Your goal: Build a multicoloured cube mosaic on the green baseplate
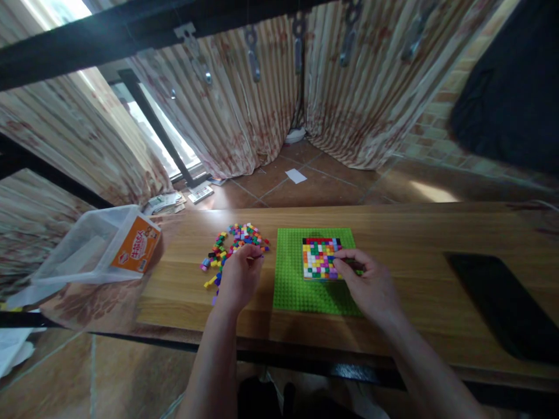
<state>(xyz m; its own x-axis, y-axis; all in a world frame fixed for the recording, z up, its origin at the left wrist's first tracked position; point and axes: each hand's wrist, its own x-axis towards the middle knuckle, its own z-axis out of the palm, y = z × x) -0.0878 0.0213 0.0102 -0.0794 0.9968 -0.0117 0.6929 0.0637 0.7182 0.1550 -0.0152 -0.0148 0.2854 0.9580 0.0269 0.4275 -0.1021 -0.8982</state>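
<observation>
A green studded baseplate (288, 291) lies on the wooden table, and a square block of many-coloured toy bricks (317, 256) stands on it, with red and black bricks along its far edge. My right hand (369, 282) reaches over the block's right side, thumb and forefinger closed on a small blue toy brick at its surface. To the left of the baseplate, my left hand (242, 276) hovers by a heap of loose toy bricks (247, 234). Its fingertips are pinched together; something small and dark shows between them, too tiny to name.
A clear plastic box (87, 250) with an orange label stands beyond the table's left end. At the right lies a black phone-like slab (502, 302). The wooden table (410, 233) has a dark front edge; curtains (244, 116) hang behind it.
</observation>
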